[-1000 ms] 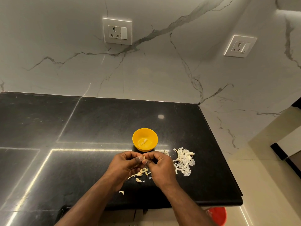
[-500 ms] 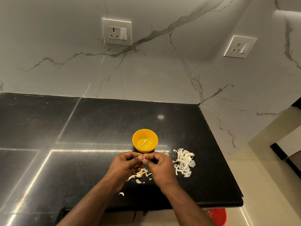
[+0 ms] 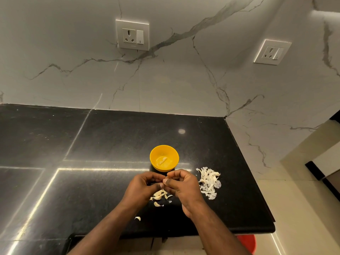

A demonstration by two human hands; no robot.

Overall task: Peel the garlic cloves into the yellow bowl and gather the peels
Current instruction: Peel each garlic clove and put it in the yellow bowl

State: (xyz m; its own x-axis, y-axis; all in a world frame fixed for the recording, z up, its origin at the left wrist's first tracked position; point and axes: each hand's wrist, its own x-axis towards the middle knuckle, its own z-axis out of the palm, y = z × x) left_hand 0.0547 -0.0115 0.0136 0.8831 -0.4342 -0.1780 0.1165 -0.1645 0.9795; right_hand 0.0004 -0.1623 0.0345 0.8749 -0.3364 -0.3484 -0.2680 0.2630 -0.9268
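A small yellow bowl (image 3: 173, 153) stands on the black counter with a peeled clove or two (image 3: 161, 160) inside. Just in front of it my left hand (image 3: 141, 186) and my right hand (image 3: 182, 184) meet, fingertips pinching one garlic clove (image 3: 164, 180) between them; the clove is almost fully hidden by the fingers. Under my hands lie several loose garlic pieces (image 3: 159, 195). A pile of white peels (image 3: 208, 182) sits to the right of my right hand.
One stray garlic piece (image 3: 138, 218) lies near the counter's front edge (image 3: 220, 231). The counter ends on the right close to the peels. A red bucket (image 3: 247, 242) shows below the edge. Two wall sockets (image 3: 132, 34) are on the marble backsplash.
Both hands stay together in front of the bowl, still working one clove. The clove tip that showed between the fingers is now mostly covered.
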